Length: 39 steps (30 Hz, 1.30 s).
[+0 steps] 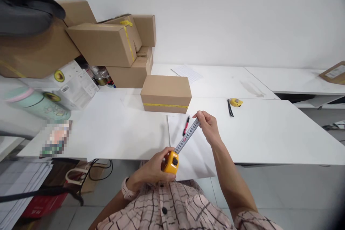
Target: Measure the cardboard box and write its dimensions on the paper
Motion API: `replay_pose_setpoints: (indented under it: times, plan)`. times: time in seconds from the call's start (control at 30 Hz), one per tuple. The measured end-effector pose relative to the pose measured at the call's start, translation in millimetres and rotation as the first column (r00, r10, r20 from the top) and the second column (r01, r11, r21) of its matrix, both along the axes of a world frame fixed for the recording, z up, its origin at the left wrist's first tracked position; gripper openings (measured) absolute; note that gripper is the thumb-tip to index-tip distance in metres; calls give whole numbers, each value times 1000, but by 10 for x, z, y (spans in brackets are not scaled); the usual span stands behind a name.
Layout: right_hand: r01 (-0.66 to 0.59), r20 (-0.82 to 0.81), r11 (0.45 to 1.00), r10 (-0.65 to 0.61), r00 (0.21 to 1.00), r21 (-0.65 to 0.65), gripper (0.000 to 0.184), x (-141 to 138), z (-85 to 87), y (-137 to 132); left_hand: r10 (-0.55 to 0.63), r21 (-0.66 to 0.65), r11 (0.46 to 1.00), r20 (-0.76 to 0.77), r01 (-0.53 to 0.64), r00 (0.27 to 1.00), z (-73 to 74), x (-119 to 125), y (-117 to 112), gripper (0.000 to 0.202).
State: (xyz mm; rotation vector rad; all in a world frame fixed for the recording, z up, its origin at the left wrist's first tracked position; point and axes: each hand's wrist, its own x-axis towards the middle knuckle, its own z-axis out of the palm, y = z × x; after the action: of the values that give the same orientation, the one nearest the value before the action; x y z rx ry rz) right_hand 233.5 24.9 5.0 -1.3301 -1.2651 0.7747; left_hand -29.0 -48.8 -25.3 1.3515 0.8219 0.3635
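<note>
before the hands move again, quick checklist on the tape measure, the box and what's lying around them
1. Left hand grips the yellow tape measure case: ok.
2. Right hand pinches the free end of the blade, which is drawn out between the hands: ok.
3. Blade straight, no kink seen: ok.
4. Blade lock engaged: cannot tell, the thumb side is too small to read.
5. Small cardboard box with yellow tape sits closed on the white table, apart from both hands: ok.
6. Red pen lies on the paper sheet just under the blade, so it could be brushed: not ok.
</note>
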Motion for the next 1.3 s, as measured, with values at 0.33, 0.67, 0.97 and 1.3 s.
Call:
replay_pose_setpoints:
  times: [0.33, 0.67, 0.97, 1.3]
  plan:
    - [-226, 410, 965, 262, 873, -135, 31, -490, -477, -233, 219, 307, 929, -3, -207, 976, -117, 21, 311, 106]
    - [199, 776, 875, 260, 574, -441, 28, -88, -716, 406, 591, 701, 713, -584, -21, 557, -106, -383, 1310, 90]
    - [-425, -203, 876, 384, 901, -230, 32, 199, -517, 195, 616, 836, 476, -540, 275, 574, -240, -175, 1321, 59]
    - [-168, -215, 976, 136, 967, -140, 47, -241, -642, 583, 225, 772, 540, -517, 336, 826, -769, 814, 1247, 65]
